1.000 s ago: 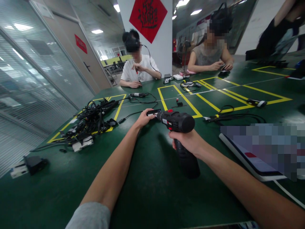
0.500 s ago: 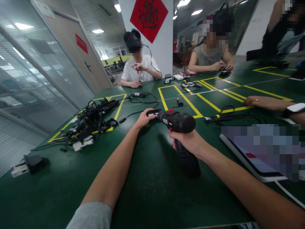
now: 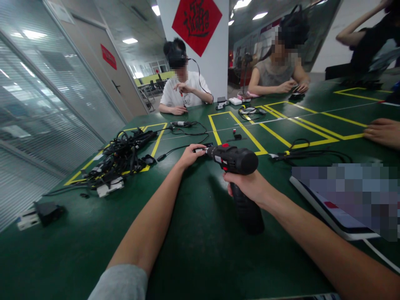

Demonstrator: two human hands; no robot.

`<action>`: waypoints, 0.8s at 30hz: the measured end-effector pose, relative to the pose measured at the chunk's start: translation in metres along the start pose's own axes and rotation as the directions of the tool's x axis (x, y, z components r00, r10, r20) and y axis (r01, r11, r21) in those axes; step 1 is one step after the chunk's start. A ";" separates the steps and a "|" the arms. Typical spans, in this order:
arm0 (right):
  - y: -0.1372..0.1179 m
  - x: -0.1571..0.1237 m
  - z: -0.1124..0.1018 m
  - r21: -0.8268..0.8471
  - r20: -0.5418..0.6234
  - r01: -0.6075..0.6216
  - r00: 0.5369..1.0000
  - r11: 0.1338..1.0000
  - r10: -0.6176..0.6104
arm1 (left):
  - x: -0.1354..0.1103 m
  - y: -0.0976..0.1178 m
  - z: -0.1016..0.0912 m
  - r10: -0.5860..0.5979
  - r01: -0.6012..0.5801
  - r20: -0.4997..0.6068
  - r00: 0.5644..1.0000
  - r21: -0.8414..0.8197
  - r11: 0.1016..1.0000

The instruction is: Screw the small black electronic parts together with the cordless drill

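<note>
Head view: right hand [image 3: 250, 187] grips drill [image 3: 236, 160]; left hand [image 3: 189, 155] steadies small part [image 3: 202, 148] at tip.

left grip [image 3: 189, 155] and right grip [image 3: 247, 187] clenched, arms outstretched.

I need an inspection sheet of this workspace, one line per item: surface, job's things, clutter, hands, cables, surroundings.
Surface: green table with yellow tape lines.
Job's things: black drill, its tip at a small black part.
Clutter: black box at the left edge; tablet at the right.
Grippers: right hand grips the drill's handle; left hand holds the part on the table.
Cables: tangled pile at the left; one black cable at the right.
Surroundings: person in white and person in grey sit across; co-worker's hand at the right edge; red sign; glass wall at left.
</note>
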State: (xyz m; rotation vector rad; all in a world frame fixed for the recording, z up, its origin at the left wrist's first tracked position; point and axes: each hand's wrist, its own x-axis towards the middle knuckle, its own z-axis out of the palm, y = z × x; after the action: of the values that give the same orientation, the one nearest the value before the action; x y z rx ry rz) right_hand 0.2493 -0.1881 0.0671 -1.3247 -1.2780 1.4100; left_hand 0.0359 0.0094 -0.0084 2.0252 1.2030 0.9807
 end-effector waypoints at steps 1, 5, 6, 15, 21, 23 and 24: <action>0.000 0.000 0.000 -0.003 -0.003 -0.002 1.000 1.000 0.002 | 0.000 0.001 0.000 -0.001 0.001 -0.002 1.000 0.004 1.000; -0.002 -0.001 0.001 -0.018 -0.007 -0.016 1.000 1.000 0.016 | -0.001 0.004 -0.001 0.007 -0.007 -0.007 1.000 0.033 0.999; -0.002 -0.002 0.001 -0.019 -0.007 -0.015 1.000 1.000 0.015 | -0.002 0.004 -0.001 0.010 -0.010 -0.009 1.000 0.040 0.999; 0.000 0.001 0.001 0.002 -0.003 -0.007 1.000 1.000 0.007 | -0.003 0.006 0.000 0.026 -0.026 -0.016 1.000 0.026 0.999; -0.001 0.000 0.001 -0.006 -0.013 -0.006 1.000 1.000 0.006 | -0.004 0.009 -0.001 0.007 -0.007 -0.012 1.000 0.028 1.000; -0.001 -0.001 0.001 0.003 -0.010 -0.006 1.000 1.000 0.006 | -0.004 0.010 -0.001 0.005 -0.005 -0.010 1.000 0.028 1.000; -0.001 -0.001 0.001 0.005 -0.008 -0.004 1.000 1.000 0.005 | -0.004 0.010 -0.001 0.004 -0.003 -0.009 1.000 0.027 1.000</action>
State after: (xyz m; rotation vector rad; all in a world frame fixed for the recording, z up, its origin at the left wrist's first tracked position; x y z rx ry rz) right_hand 0.2480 -0.1887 0.0684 -1.3293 -1.2656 1.4088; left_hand 0.0380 0.0018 -0.0012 2.0463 1.2240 0.9814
